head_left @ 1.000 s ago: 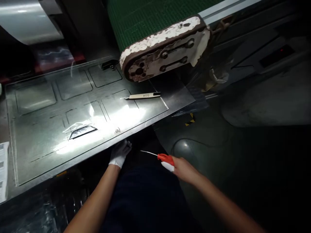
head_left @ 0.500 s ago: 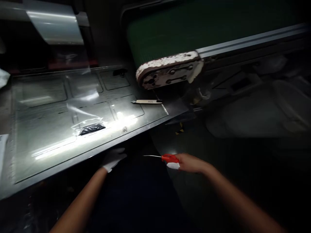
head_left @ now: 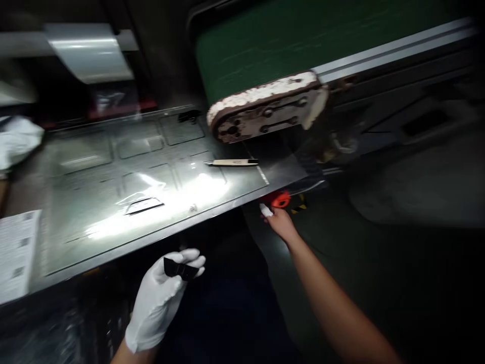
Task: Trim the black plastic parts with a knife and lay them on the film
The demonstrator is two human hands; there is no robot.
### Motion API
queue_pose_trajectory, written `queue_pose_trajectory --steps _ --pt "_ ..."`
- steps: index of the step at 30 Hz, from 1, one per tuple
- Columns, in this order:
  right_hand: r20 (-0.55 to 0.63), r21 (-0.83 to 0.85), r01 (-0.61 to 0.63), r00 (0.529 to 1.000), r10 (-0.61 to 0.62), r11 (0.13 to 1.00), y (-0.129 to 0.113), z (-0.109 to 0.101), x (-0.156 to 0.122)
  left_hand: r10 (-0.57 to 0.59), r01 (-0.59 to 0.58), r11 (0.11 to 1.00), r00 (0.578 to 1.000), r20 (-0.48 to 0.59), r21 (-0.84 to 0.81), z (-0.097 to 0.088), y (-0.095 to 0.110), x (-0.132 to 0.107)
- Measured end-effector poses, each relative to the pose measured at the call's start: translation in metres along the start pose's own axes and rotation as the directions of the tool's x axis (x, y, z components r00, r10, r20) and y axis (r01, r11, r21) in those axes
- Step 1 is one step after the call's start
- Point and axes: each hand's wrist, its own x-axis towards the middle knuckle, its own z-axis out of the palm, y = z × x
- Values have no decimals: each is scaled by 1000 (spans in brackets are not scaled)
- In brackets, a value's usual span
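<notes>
My left hand (head_left: pixel 162 288), in a white glove, is closed below the front edge of the metal-topped table (head_left: pixel 94 253). Between its thumb and fingers sits a small, shiny black piece (head_left: pixel 181 269) with slanted ends. My right hand (head_left: pixel 280 222) is beside the table's right front corner, a white covering over a fingertip. It grips a red-handled tool (head_left: pixel 281 199), whose thin metal tip is hidden now. On the tabletop, a slant-ended flat piece (head_left: pixel 144 205) lies by some clear film. Farther right lies a pale pen-shaped tool (head_left: pixel 233 163) with a pointed metal tip.
A green conveyor belt (head_left: pixel 265 50) with a worn end bracket (head_left: pixel 265 108) overhangs the table's back right. Printed paper (head_left: pixel 18 253) and a crumpled white cloth (head_left: pixel 18 141) are at left. A roll of film (head_left: pixel 89 50) hangs behind. Yellow-black tape (head_left: pixel 299 205) marks the floor.
My left hand has come up nearer the camera, showing the black piece in its fingers. My right hand has moved up toward the table corner with the red-handled tool. The view has shifted slightly.
</notes>
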Motion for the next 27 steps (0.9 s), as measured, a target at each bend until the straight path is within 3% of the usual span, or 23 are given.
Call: queue_pose_trajectory --steps 2,4,5,7,8,9,10,13,17,20,23,27 --pt "177 72 74 980 -86 995 -36 19 -18 114 -117 976 993 -24 -181 7 14 -1" --pt "266 201 226 924 -276 953 -85 32 -45 190 -196 955 981 -46 -224 12 27 1" --pt "263 296 383 848 -460 875 -111 37 -58 223 -231 948 973 -63 -220 14 33 1" --pt "220 401 628 641 -735 667 -159 46 -78 282 -297 942 953 -109 -159 18 42 1" --pt "204 405 710 544 -814 576 -177 52 -84 308 -322 941 942 -134 -104 19 46 1" --pt "200 387 765 476 -856 515 -192 57 -86 331 -340 939 931 -152 -42 20 49 0" --pt "209 357 800 436 -875 483 -202 63 -86 349 -351 936 923 -164 16 20 51 -2" --pt "250 305 829 406 -879 469 -212 76 -75 389 -374 920 907 -163 117 14 54 -2" --pt "288 372 814 356 -889 447 -217 83 -59 434 -407 894 889 -143 185 0 55 7" --pt "337 359 823 326 -883 440 -227 88 -53 413 -390 906 900 -137 168 -5 60 14" --pt "405 259 856 325 -855 448 -240 91 -47 389 -369 917 910 -144 150 -5 70 19" --pt "430 206 898 273 -861 388 -268 84 -28 399 -392 916 910 -114 81 -3 88 24"
